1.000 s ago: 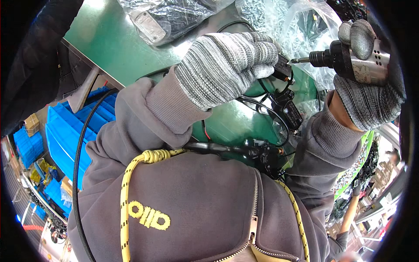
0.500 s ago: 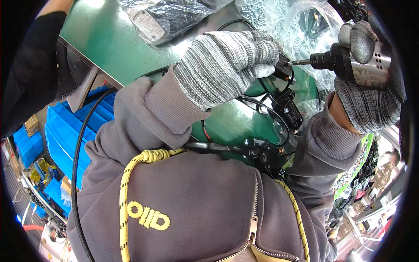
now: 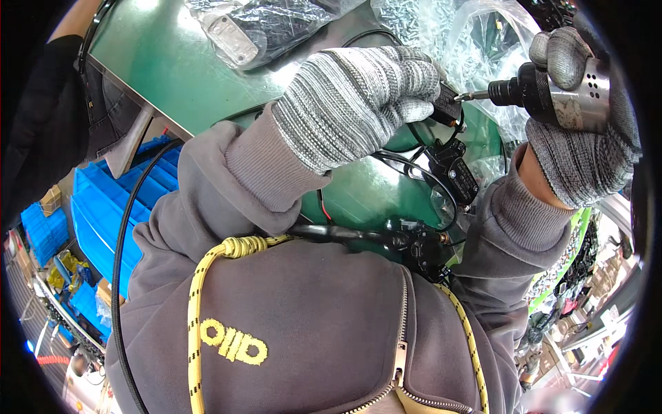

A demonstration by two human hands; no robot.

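Observation:
My left hand [image 3: 362, 103], in a grey-and-white knitted glove, is closed round a small black housing [image 3: 447, 107]; the fingers cover most of it. My right hand [image 3: 583, 131], gloved in darker grey knit, grips a powered screwdriver [image 3: 534, 95] with a black nose and a silver body. Its bit points left and meets the end of the housing, where a small screw seems to sit. Below the housing lies a black switch-like unit [image 3: 455, 172] with thin black cables [image 3: 414, 162]. Closer to my body, a black bar [image 3: 345, 234] carries a dark clamp or lever assembly [image 3: 414, 245].
On the green tabletop [image 3: 165, 55] lie a clear bag with a grey metal part [image 3: 234, 41] and a plastic bag of many small screws [image 3: 414, 24]. Blue crates [image 3: 103, 214] stand at the left beyond the table edge. Another person's dark sleeve [image 3: 48, 117] shows at far left.
The screwdriver has shifted very slightly left, its bit still at the housing. At upper left the other person's arm has moved, and a black cable now shows beside it. My left hand stays put.

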